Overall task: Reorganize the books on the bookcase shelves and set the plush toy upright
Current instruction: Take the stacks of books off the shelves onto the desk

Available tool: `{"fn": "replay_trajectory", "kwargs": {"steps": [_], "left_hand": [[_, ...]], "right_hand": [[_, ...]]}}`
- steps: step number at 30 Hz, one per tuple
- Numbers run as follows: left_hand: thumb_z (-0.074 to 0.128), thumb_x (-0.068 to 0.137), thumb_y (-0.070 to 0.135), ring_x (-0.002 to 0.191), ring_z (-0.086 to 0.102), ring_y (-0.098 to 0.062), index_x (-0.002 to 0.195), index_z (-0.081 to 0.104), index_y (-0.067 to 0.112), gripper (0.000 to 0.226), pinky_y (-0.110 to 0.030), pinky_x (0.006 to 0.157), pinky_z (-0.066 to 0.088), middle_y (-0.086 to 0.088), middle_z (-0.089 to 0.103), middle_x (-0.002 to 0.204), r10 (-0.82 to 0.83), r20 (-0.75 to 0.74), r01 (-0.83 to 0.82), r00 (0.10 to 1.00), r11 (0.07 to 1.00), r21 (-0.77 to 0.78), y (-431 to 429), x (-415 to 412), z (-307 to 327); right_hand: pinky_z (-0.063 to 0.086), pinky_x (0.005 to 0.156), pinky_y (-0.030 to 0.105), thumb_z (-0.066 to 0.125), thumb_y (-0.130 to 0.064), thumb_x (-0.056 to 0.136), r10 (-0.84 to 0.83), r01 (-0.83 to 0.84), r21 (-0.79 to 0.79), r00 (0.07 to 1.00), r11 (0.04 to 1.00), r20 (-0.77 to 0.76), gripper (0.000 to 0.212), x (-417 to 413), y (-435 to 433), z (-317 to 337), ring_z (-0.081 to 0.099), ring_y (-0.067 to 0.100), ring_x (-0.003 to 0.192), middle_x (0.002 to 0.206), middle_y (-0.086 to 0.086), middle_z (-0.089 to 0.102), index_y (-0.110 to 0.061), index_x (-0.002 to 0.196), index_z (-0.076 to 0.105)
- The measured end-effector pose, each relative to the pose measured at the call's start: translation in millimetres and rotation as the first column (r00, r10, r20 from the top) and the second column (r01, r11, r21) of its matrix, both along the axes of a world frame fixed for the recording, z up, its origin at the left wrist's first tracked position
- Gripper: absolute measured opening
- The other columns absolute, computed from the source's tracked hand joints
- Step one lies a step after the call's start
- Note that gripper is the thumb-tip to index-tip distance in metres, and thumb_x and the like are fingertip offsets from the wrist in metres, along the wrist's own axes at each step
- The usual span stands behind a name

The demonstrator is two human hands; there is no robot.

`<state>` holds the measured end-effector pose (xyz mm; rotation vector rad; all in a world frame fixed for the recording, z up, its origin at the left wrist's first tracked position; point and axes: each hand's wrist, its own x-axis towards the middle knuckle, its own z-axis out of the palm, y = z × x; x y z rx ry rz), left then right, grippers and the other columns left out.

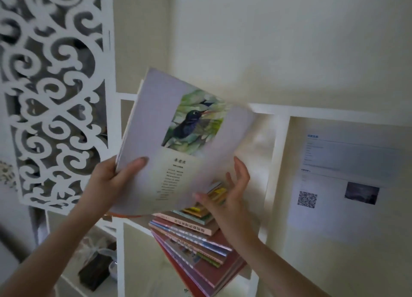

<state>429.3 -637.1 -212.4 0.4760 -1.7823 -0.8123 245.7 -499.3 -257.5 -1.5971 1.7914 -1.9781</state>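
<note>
Take the stack of books (196, 234) lying flat on the white bookcase (278, 162) as your landmark, and read across from its left. Far left of the stack a white scrollwork panel (55, 91) closes off the side, and below it, lower than the stack, a dark box with a sheer ribbon (95, 272) sits in another compartment. Your left hand (111, 180) is up and to the left of the stack, thumb on the page and fingers behind, gripping the spine side of an open book (178, 145). That book hangs above the stack, tilted, showing a pale lilac page with a painted dark bird among green leaves and a column of small print beneath (too blurred to read). Your right hand (229, 196) sits just above the stack's right end, fingers spread and loose, the thumb under the page's lower edge; it grips nothing firmly. Right of the stack, a printed sheet with a QR code (341, 174) is stuck to the back wall.

You appear to be partway through sorting the books. Next, close this one and choose its place. The stack fans out unevenly, so square it before adding weight. The plush toy is not in view.
</note>
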Motion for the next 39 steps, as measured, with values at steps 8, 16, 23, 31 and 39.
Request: {"fn": "replay_trajectory", "kwargs": {"steps": [8, 16, 23, 31, 39], "left_hand": [[0.057, 0.059, 0.080, 0.068, 0.066, -0.004, 0.091, 0.058, 0.026, 0.062, -0.016, 0.053, 0.050, 0.018, 0.068, 0.080, -0.132, 0.004, 0.131, 0.991, 0.989, 0.061, 47, 15, -14], [0.065, 0.067, 0.062, 0.120, 0.035, 0.025, 0.130, 0.001, 0.072, 0.090, -0.020, 0.098, 0.040, 0.053, 0.024, 0.132, -0.369, 0.023, 0.366, 0.929, 0.909, -0.197, 185, -43, -41], [0.058, 0.079, 0.036, 0.100, 0.030, 0.040, 0.119, -0.012, 0.079, 0.091, 0.006, 0.083, 0.032, 0.049, 0.022, 0.126, -0.643, 0.328, 0.705, 0.692, 0.699, -0.117, 301, -162, -107], [0.052, 0.079, 0.068, 0.131, 0.042, -0.013, 0.138, -0.009, 0.058, 0.086, -0.028, 0.102, 0.039, 0.011, 0.029, 0.149, -0.778, 0.567, 0.791, 0.270, 0.515, 0.330, 406, -315, -257], [-0.017, 0.032, 0.098, 0.131, 0.037, -0.027, 0.145, -0.018, 0.037, 0.129, -0.042, 0.100, 0.036, -0.012, 0.026, 0.147, -0.406, 0.899, 0.575, 0.166, 0.781, 0.246, 450, -336, -381]], "right_hand": [[0.054, 0.089, 0.036, 0.072, -0.002, 0.079, 0.218, -0.219, -0.111, 0.976, 0.969, -0.022, 0.091, 18, 58, 8, 0.057, 0.011, 0.117, 0.136, -0.018, 0.045, -0.068, 0.123, 0.029], [0.056, 0.075, 0.023, 0.071, -0.009, 0.081, -0.114, 0.114, 0.011, 0.994, 0.993, 0.000, 0.081, -11, 220, -19, 0.059, 0.011, 0.112, 0.127, -0.044, 0.036, -0.064, 0.126, 0.033], [0.055, 0.087, 0.049, 0.073, -0.026, 0.079, -0.474, 0.420, 0.259, 0.856, 0.870, 0.206, 0.084, -76, 369, -100, 0.050, 0.020, 0.125, 0.141, -0.011, 0.038, -0.057, 0.139, 0.024], [0.037, 0.092, 0.012, 0.067, -0.022, 0.087, -0.818, 0.493, 0.824, 0.572, 0.280, -0.064, 0.087, -152, 485, -216, 0.037, 0.023, 0.126, 0.132, 0.002, 0.022, -0.041, 0.144, 0.005], [0.018, 0.112, 0.038, 0.055, -0.043, 0.091, -0.744, 0.355, 0.933, 0.606, -0.065, -0.282, 0.059, -176, 506, -283, 0.015, 0.031, 0.134, 0.136, 0.008, 0.018, -0.035, 0.141, 0.026]]}}
